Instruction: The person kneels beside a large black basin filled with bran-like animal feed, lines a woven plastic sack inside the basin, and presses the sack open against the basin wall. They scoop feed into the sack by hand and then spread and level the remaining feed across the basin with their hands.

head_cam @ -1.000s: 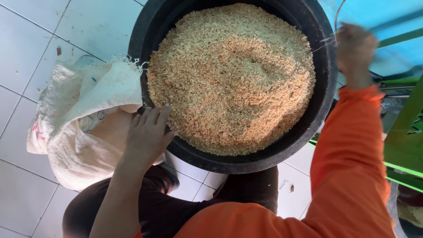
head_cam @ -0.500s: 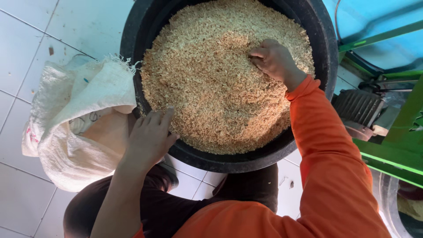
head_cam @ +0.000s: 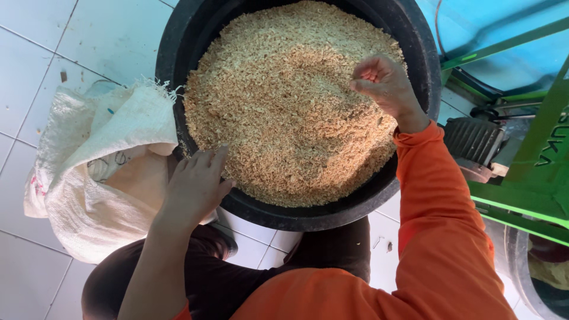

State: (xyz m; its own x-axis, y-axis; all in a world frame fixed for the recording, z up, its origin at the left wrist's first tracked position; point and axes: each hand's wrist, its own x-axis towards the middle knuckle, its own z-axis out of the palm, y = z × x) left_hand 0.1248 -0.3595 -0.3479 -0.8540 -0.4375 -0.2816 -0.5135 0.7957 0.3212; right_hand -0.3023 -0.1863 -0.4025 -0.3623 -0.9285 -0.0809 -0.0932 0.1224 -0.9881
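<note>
A big round black tub (head_cam: 178,77) on the tiled floor is filled nearly to the brim with tan, flaky grain husk (head_cam: 284,112). My left hand (head_cam: 198,186) rests flat on the tub's near left rim, fingers together over the edge. My right hand (head_cam: 382,83), in an orange sleeve, hovers just above the husk at the right side, fingers curled loosely as if pinching a little husk; what it holds cannot be made out.
A white woven sack (head_cam: 95,172) lies open against the tub's left side. A green metal machine frame (head_cam: 533,148) with a grey ribbed motor (head_cam: 474,142) stands close on the right. White floor tiles (head_cam: 77,35) surround the tub.
My right hand came down from beyond the tub's far right rim onto the husk, then lifted slightly and moved right. The left hand stayed on the rim.
</note>
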